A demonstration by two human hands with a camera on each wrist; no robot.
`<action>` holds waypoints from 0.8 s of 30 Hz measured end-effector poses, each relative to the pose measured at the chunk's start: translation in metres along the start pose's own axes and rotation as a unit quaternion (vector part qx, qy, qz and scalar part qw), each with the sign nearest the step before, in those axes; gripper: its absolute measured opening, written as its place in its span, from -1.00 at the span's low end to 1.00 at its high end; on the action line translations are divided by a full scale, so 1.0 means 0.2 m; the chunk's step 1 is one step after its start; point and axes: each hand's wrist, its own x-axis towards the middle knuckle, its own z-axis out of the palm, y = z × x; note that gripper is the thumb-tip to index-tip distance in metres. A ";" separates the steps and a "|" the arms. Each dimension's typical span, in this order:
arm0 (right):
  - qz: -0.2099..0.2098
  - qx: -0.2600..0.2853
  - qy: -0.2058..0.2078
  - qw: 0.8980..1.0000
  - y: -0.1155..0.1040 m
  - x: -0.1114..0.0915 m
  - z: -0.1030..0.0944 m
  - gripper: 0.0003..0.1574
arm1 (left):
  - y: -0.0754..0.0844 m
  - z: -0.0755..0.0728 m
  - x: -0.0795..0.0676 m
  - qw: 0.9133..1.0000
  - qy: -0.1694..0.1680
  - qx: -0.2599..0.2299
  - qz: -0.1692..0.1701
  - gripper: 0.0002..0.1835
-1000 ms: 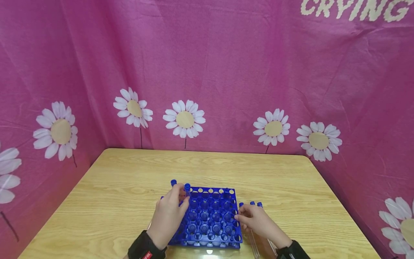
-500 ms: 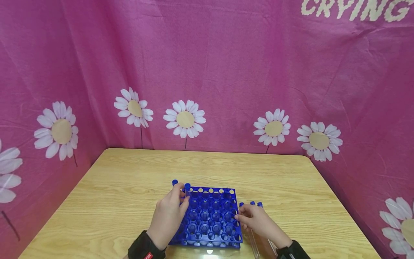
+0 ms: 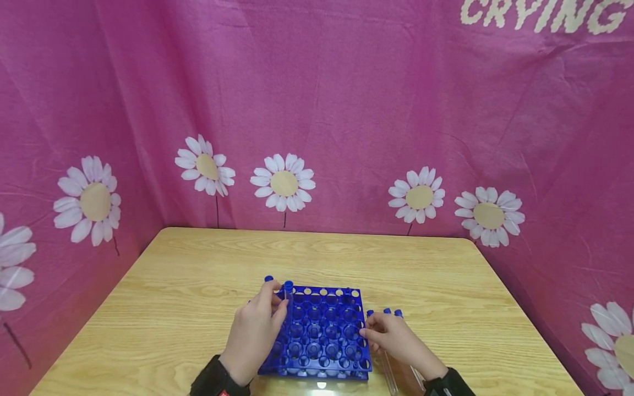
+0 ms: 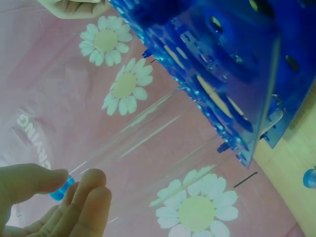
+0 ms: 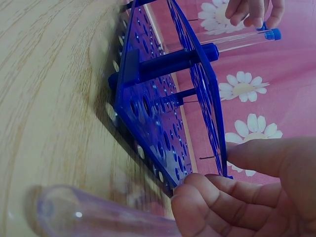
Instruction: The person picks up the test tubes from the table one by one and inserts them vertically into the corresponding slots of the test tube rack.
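A blue test tube rack point(image 3: 323, 364) with two perforated tiers stands on the table. In its far left part, two clear test tubes stand upright with blue caps, the nearer test tube point(image 3: 289, 300) showing right of my left hand point(image 3: 255, 330). That hand's thumb and fingers stand apart beside the caps; in the left wrist view a blue cap point(image 4: 61, 190) shows behind the thumb, partly hidden. Contact with it is unclear. My right hand point(image 3: 393, 336) pinches the rack's right edge, thumb above the upper tier and fingers curled below, as the right wrist view shows.
Several blue-capped test tubes point(image 3: 389, 374) lie on the wooden table point(image 3: 198, 275) right of the rack, partly under my right hand. Another blue cap point(image 4: 309, 178) lies left of the rack. A pink curtain point(image 3: 346, 110) with daisies surrounds the table.
My left hand has shifted slightly left, and its thumb has drawn away from the nearer upright test tube, baring more of it. The right hand and the rack stay put.
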 end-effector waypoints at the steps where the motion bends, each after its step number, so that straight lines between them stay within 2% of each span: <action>1: 0.001 -0.001 -0.001 1.000 0.00 0.00 0.00 -0.56 | 0.00 -0.01 0.00 1.000 0.001 -0.001 0.001 -0.71; 6: 0.003 -0.001 -0.002 1.000 0.01 0.01 0.00 -0.56 | -0.02 -0.07 0.02 1.000 0.022 -0.013 0.006 -0.78; 10: 0.000 -0.002 -0.002 1.000 0.01 0.01 0.00 -0.53 | -0.07 -0.11 0.06 0.998 0.055 -0.019 0.007 -0.78; 13: 0.001 -0.003 -0.002 1.000 0.01 0.01 0.00 -0.52 | -0.12 -0.14 0.10 0.998 0.064 -0.020 -0.015 -0.79; 15: 0.003 -0.001 -0.002 1.000 0.01 0.01 0.00 -0.51 | -0.15 -0.15 0.12 0.998 0.057 -0.019 -0.037 -0.80; 17: 0.005 -0.001 -0.001 1.000 0.01 0.01 0.00 -0.50 | -0.19 -0.16 0.13 0.997 0.036 -0.016 -0.060 -0.80; 19: 0.005 -0.002 -0.001 1.000 0.01 0.01 0.00 -0.50 | -0.23 -0.16 0.14 0.997 0.001 -0.015 -0.081 -0.80; 22: 0.003 -0.005 0.000 1.000 0.01 0.01 0.00 -0.53 | -0.29 -0.14 0.14 0.989 -0.084 -0.011 -0.120 -0.77; 24: 0.001 -0.008 0.000 1.000 0.01 0.01 0.00 -0.56 | -0.33 -0.12 0.15 0.978 -0.149 -0.009 -0.148 -0.75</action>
